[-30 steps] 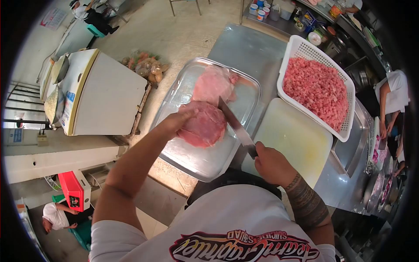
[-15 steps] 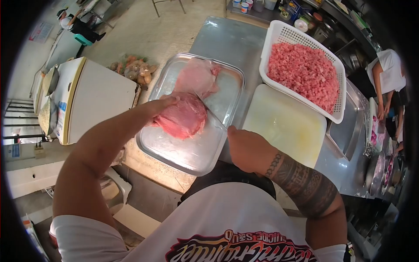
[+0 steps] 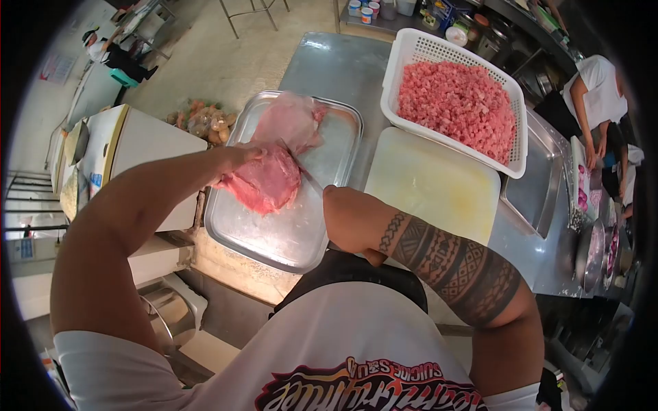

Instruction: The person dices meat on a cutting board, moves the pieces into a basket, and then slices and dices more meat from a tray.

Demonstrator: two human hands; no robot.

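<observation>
A raw slab of meat (image 3: 266, 181) lies on a metal tray (image 3: 274, 240), with a paler piece of meat (image 3: 291, 118) just beyond it. My left hand (image 3: 236, 157) grips the slab's upper left edge; its fingertips are partly hidden against the meat. In my right hand (image 3: 348, 216), closed around the handle, is a knife (image 3: 306, 177). Its blade reaches up and left across the tray, touching the slab's upper right edge close to my left hand.
Right of the tray is a white cutting board (image 3: 432, 185). A white perforated basket (image 3: 394, 89) of diced meat stands behind it, near a shallow metal pan (image 3: 541, 175). A person (image 3: 593, 96) works at far right; another (image 3: 113, 58) sits at far left.
The view has shifted, so tray and basket appear farther left. The knife's tip has moved up along the slab's edge toward my left hand, which still holds the meat.
</observation>
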